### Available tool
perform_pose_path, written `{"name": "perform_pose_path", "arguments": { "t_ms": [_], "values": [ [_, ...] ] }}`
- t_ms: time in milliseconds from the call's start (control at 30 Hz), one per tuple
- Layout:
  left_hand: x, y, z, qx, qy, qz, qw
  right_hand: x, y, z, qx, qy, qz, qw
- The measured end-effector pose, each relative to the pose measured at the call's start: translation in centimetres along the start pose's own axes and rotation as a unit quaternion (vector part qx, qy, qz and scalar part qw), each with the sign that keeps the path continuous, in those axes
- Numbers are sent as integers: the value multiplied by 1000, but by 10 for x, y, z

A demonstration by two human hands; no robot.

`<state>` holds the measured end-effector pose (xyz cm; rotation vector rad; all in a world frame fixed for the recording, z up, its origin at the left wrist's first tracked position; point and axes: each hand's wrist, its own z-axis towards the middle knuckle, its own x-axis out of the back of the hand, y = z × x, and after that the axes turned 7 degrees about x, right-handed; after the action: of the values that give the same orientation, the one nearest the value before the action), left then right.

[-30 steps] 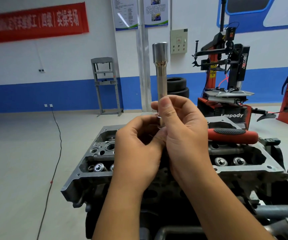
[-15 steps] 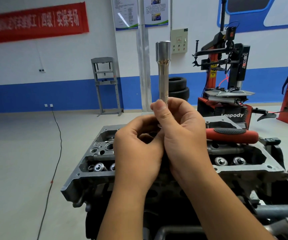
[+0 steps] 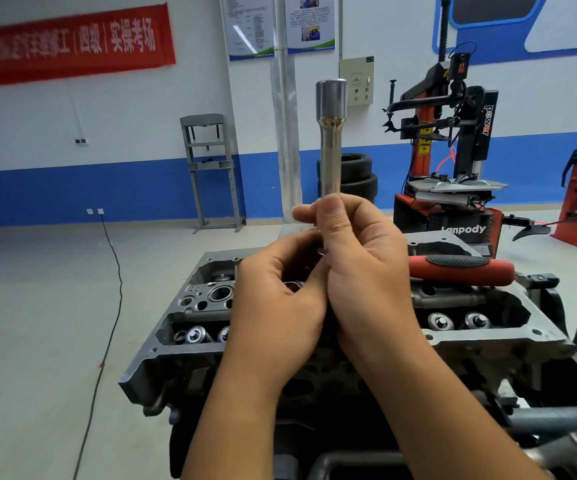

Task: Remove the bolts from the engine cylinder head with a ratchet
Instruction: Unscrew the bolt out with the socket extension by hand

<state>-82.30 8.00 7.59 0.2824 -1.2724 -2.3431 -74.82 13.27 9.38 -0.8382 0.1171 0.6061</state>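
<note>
Socket (image 3: pixel 330 133) slightly higher than before, upright.

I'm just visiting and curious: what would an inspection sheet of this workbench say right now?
Surface: cylinder head on a stand, valve springs showing.
Job's things: long socket held upright above the head; red-handled ratchet lying on the head's far edge.
Clutter: nothing seen.
Hands: right hand grips the socket's lower end; left hand is curled beside it, fingers at the socket's base; what it holds is hidden.
Cables: black cable running across the floor from wall sockets.
Surroundings: tyre changer, stacked tyres, grey press frame, red banner.
</note>
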Motion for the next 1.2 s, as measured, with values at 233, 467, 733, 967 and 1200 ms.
{"name": "perform_pose_path", "arguments": {
  "t_ms": [233,467,733,967,1200],
  "values": [
    [-2,-1,-1,-3,71,5,997,1,-2,-1,-4,6,25,1000],
    [2,1,0,-15,-13,-22,1000,-1,-1,-1,-14,4,7,1000],
    [3,-1,-1,-13,29,-3,999,0,-1,-1,1,-4,-1,1000],
    [2,-3,0,-3,64,-9,998,0,-1,-2,-7,-5,25,1000],
    [4,-2,0,-12,-19,-22,1000,-1,0,-1,17,-2,-14,1000]
  ]
}}
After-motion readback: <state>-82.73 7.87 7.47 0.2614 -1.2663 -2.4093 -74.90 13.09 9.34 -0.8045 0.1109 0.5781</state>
